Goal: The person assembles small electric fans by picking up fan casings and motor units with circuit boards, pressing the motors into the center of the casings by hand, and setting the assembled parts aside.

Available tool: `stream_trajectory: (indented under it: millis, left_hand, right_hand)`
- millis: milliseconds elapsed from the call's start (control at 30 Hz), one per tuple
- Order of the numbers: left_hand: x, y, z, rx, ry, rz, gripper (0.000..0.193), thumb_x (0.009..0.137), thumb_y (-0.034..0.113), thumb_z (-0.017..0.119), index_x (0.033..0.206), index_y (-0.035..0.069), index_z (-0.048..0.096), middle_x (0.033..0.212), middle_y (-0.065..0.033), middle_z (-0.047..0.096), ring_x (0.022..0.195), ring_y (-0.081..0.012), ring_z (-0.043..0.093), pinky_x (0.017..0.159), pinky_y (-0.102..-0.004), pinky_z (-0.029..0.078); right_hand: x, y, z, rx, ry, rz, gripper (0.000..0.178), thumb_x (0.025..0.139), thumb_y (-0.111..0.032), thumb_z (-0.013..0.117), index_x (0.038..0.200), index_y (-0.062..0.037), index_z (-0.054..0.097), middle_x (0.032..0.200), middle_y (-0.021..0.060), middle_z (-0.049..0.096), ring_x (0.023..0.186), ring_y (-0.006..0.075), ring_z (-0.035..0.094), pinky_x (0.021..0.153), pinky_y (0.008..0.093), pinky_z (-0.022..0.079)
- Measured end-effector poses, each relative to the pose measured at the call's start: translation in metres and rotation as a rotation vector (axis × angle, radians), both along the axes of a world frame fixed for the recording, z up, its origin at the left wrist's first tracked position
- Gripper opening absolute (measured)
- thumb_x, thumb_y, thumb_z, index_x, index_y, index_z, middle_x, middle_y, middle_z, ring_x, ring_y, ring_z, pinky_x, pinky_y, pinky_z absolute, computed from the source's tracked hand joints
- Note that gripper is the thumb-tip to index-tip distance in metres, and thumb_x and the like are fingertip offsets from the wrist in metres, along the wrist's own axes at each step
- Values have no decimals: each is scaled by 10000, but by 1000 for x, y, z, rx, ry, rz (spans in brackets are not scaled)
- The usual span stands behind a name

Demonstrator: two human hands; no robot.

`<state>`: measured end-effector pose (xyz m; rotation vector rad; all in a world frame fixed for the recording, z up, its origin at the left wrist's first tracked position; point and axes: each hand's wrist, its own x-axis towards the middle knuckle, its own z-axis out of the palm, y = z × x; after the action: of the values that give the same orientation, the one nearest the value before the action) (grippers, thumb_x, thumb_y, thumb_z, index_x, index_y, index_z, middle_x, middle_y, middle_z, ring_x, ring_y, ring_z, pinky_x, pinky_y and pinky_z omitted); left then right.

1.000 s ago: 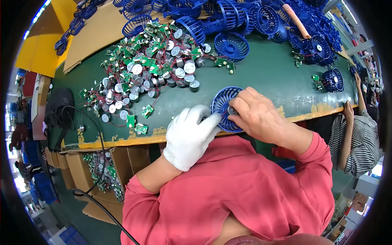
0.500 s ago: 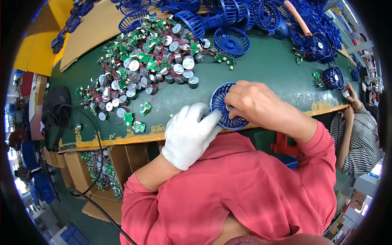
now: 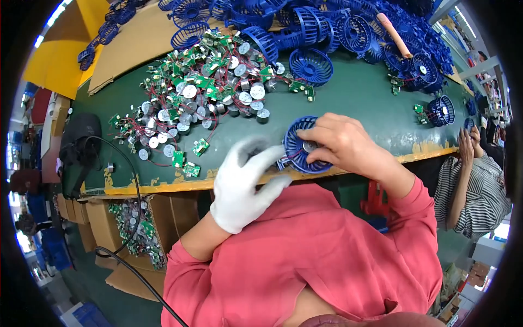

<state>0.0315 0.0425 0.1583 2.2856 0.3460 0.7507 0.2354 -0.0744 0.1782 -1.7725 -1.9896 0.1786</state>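
Note:
A blue round fan cage (image 3: 294,148) rests at the table's near edge in front of me. Inside its middle sits a small grey motor (image 3: 309,146), which my bare right hand (image 3: 343,143) grips between thumb and fingers. My left hand (image 3: 243,182), in a white glove, is just left of the cage with its fingers spread and blurred; nothing is in it. A bit of red wire shows at the cage's left side, partly hidden. Left of the hands lies a large heap of motors wired to green circuit boards (image 3: 200,94).
Many blue fan cages (image 3: 310,66) are piled along the far side. One cage with a motor (image 3: 440,110) stands at the right, near a co-worker's hands (image 3: 468,143). A black cable (image 3: 136,197) hangs at the left by a cardboard box (image 3: 163,218) of motors.
My left hand has pulled back left from the cage and its fingers have spread. The right hand has shifted slightly, uncovering more of the motor. The whole view has moved a little.

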Motion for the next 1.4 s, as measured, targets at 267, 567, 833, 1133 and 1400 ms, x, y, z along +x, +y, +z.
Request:
stream_trajectory:
  millis: [267,567,833,1133,1400]
  left_hand:
    - [-37,45,-13,135,0,384,217,744,83,704,956,59,664,954,-131,607,843,-299,592,737,-371,485]
    - [-11,69,-24,358,82,430,149,775,144,700,917,116,664,891,-84,610,816,-283,593,711,-377,473]
    - [6,77,-20,259,197,504,171,759,237,731,883,130,681,768,-75,605,696,-265,610,617,-370,479]
    - [-6,97,-10,-412,-97,271,124,876,133,623,931,24,641,708,-3,564,618,-84,502,557,-227,384]
    - [-18,78,20,-360,-271,136,52,836,7,538,872,-5,573,935,-81,574,875,-148,531,808,-286,435]
  right_hand:
    - [45,9,-10,152,49,-304,352,797,-68,688,1143,-71,625,816,119,597,755,274,574,689,370,471]
    - [89,8,-45,31,-99,-452,182,856,-162,649,992,-45,615,818,99,661,711,270,627,643,353,482]
    - [71,-52,-27,-12,757,-590,86,896,-100,618,931,-23,599,680,-34,534,613,53,486,551,200,386]
    - [45,-77,-42,-24,296,-534,154,793,-19,696,918,3,609,726,61,571,573,104,512,538,246,418]
    - [43,-81,-39,26,674,-533,190,792,-95,719,913,-5,603,741,23,558,632,73,484,574,221,398]
